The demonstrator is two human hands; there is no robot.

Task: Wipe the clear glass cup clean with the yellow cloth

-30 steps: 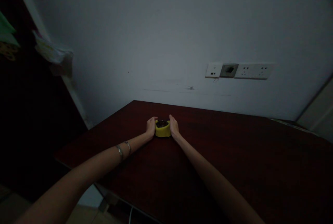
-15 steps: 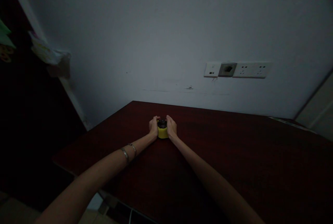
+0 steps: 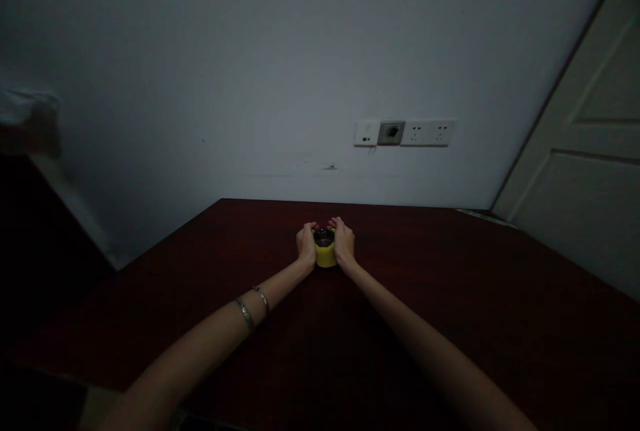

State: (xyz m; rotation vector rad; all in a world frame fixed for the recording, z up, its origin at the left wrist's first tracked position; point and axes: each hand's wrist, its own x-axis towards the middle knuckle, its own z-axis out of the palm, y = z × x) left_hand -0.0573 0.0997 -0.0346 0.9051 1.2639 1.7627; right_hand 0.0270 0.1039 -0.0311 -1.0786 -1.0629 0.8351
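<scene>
A small yellow container point(image 3: 327, 257) with a dark, shiny, round top stands upright on the dark reddish table point(image 3: 425, 271). My left hand point(image 3: 305, 244) is curved against its left side, and my right hand point(image 3: 345, 243) is pressed to its right side. Both palms face inward, with the container held between them. The fingertips reach round toward the far side, so their exact contact is partly hidden. Two silvery bangles point(image 3: 253, 307) circle my left forearm. Dim light makes it hard to see what the dark top is.
Behind the table rises a pale wall point(image 3: 280, 71) with a row of sockets point(image 3: 405, 133). A panelled door point(image 3: 590, 151) stands at the right. At the far left, a pale crumpled item point(image 3: 30, 111) sits above something dark. A light strip point(image 3: 485, 217) lies along the table's back right edge.
The view has turned to the right, showing more of the door. Both hands and the yellow container have shifted right along the table, and the hands still flank it.
</scene>
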